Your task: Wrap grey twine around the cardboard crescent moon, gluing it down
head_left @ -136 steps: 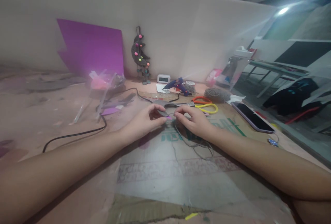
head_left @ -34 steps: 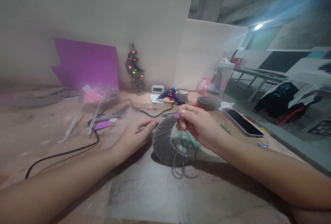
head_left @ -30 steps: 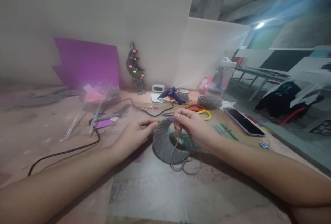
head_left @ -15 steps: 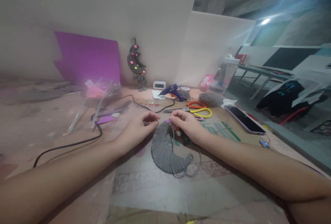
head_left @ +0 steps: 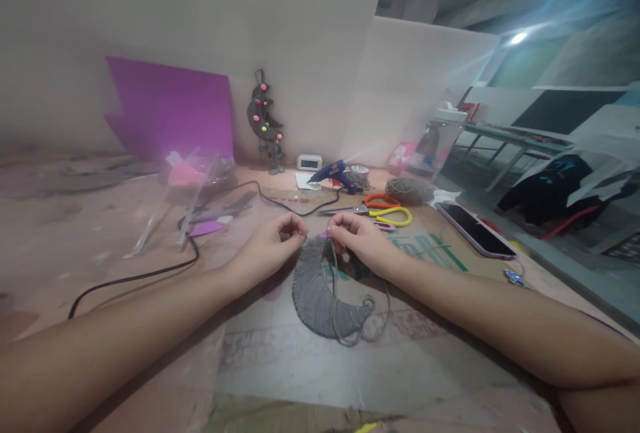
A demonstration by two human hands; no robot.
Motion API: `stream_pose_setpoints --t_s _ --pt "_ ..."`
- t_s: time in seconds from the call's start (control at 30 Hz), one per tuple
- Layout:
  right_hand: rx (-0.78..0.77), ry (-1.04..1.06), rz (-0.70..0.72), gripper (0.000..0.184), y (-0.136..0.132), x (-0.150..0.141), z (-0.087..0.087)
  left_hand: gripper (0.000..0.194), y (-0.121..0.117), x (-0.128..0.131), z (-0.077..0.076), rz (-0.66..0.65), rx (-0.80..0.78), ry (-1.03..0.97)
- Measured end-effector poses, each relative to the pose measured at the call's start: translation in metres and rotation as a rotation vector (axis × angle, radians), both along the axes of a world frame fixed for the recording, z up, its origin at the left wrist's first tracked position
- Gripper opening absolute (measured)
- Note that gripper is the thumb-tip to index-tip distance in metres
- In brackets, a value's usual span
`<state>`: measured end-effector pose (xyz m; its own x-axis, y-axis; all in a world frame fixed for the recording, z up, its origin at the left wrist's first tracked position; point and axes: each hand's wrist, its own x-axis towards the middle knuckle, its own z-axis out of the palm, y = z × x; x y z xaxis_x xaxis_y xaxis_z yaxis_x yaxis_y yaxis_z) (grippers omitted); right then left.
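Note:
A crescent moon (head_left: 315, 296) wrapped in grey yarn hangs tilted over the work surface, its round side to the left and its lower tip curled. My left hand (head_left: 273, 243) is closed, thumb and forefinger pinching at the crescent's upper left edge. My right hand (head_left: 360, 243) pinches the grey yarn (head_left: 335, 269) close to the upper tip, where a bit of purple (head_left: 323, 234) shows. From those fingers the strand drops and loops below the crescent. The exact contact under the fingertips is hidden.
Scissors (head_left: 395, 216) with orange and yellow handles lie behind my right hand. Beyond are a blue glue gun (head_left: 327, 173), a small clock (head_left: 309, 163), a yarn ball (head_left: 407, 188) and a beaded moon hanging (head_left: 263, 116). A phone (head_left: 475, 229) lies right; a black cable (head_left: 135, 263) runs left.
The crescent, out of sight at first, now hangs between my hands. Over the last second my right hand has come left and down with the yarn, toward the upper tip.

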<state>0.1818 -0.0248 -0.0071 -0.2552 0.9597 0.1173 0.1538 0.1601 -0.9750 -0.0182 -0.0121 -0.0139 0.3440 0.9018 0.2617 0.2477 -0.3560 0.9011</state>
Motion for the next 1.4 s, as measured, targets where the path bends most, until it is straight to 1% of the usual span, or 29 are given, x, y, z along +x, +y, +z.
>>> stream_pose_setpoints --t_s 0.23,0.43,0.57,0.63,0.77,0.87,0.97,1.03,1.13,1.3,1.4 --pt "0.015 -0.03 0.017 0.026 0.001 0.001 -0.003 0.013 0.002 -0.002 -0.003 -0.01 0.001 0.013" --pt "0.011 -0.042 0.014 0.025 0.002 0.001 -0.005 0.011 0.002 -0.001 -0.005 -0.019 -0.016 0.011" --pt "0.013 -0.051 0.021 0.024 0.002 0.0 -0.005 0.008 0.002 -0.001 -0.007 -0.041 -0.043 -0.03" --pt "0.015 -0.054 0.023 0.024 0.002 0.0 -0.004 0.008 0.001 0.0 -0.007 -0.048 -0.088 -0.049" --pt "0.001 -0.064 0.014 0.024 0.0 -0.001 -0.002 0.007 -0.005 0.0 -0.002 -0.067 -0.233 -0.083" --pt "-0.007 -0.073 0.012 0.025 0.0 0.0 -0.002 0.007 -0.009 0.0 0.002 -0.055 -0.285 -0.09" --pt "0.004 -0.074 0.014 0.025 0.001 0.0 -0.003 0.006 -0.009 -0.001 0.003 -0.043 -0.286 -0.083" --pt "0.02 -0.072 0.015 0.024 0.001 0.0 -0.003 0.009 -0.006 -0.001 0.002 -0.05 -0.263 -0.088" --pt "0.035 -0.068 0.011 0.023 0.001 0.0 -0.003 0.013 -0.002 -0.002 -0.002 -0.061 -0.221 -0.112" --pt "0.032 -0.067 0.021 0.022 0.0 0.0 -0.003 0.018 0.001 -0.002 -0.009 -0.093 -0.248 -0.18" --pt "0.028 -0.074 0.025 0.023 0.0 0.0 -0.003 0.019 0.005 -0.001 -0.012 -0.093 -0.198 -0.254"
